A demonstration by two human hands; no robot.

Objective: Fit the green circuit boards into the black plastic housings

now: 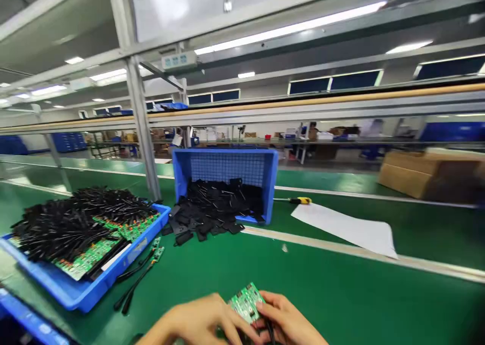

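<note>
At the bottom middle, my right hand [290,318] is closed on the right edge of a green circuit board [244,303], thumb on its face. A black cable [270,331] runs down by its fingers. My left hand [204,318], slightly blurred, lies across the board's lower left, fingers bent towards the right hand. Bits of green show under and between its fingers; what it grips is hidden. Left of the hands, small boards with black leads [140,274] lie on the green work surface [197,269], beside a blue tray [142,244].
The tray holds green boards [85,254] and heaped black leads [64,224]. Behind, a blue crate [274,183] on its side spills flat black parts [204,211]. A yellow-black screwdriver [299,200], white sheet [346,227] and cardboard box [407,176] are to the right. A metal post [142,128] rises left.
</note>
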